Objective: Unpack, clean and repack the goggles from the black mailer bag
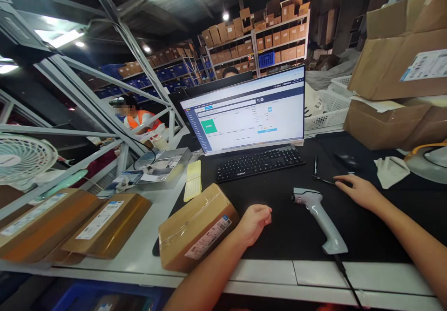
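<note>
My left hand rests on the black mat with its fingers curled in, and nothing shows in it. Beside that forearm sits a taped cardboard box with a printed label on its side. My right hand lies on the mat with fingers stretched out, the fingertips at the end of a thin dark pen. A black marker lies just beyond the pen. Between my hands is a grey handheld barcode scanner, its cable running off the front edge.
Behind the mat stand a keyboard and a monitor. A mouse and crumpled tissue lie at right, near stacked open cartons. Labelled boxes and a fan are at left. A person in an orange vest is beyond.
</note>
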{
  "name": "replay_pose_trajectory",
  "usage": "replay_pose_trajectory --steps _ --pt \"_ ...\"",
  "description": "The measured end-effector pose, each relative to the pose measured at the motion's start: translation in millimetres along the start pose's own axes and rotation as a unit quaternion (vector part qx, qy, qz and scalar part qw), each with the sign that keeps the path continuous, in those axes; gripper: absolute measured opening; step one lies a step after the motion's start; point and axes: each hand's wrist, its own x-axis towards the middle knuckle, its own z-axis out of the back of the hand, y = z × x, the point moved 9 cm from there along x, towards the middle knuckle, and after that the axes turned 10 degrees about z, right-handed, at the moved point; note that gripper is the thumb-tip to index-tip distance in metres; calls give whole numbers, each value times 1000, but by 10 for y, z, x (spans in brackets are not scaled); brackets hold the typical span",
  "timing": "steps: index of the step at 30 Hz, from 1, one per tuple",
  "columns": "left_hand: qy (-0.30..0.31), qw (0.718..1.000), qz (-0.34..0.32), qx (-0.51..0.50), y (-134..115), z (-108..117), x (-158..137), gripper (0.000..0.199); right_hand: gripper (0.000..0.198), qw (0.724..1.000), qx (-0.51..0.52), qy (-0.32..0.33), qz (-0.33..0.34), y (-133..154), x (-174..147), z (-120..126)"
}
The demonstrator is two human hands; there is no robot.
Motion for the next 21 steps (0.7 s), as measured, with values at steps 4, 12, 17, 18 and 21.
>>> replay_pose_trajectory --steps 4,12,17,18,21 --pt "-2 1000 5 -12 -10 -18 -21 45 61 1000 4 5 -14 -4 -11 16" --pt "-7 1000 8 -26 -10 6 -17 43 63 999 15 7 -28 -37 -8 27" --pt "-2 999 27 -36 36 10 -25 47 64 1000 12 3 -23 -51 1 38" --pt "2 999 29 -37 41 4 -29 46 64 1000 11 4 -25 -51 1 41" --pt "15 999 29 -37 49 -9 -35 44 64 999 12 6 -31 -40 0 51"
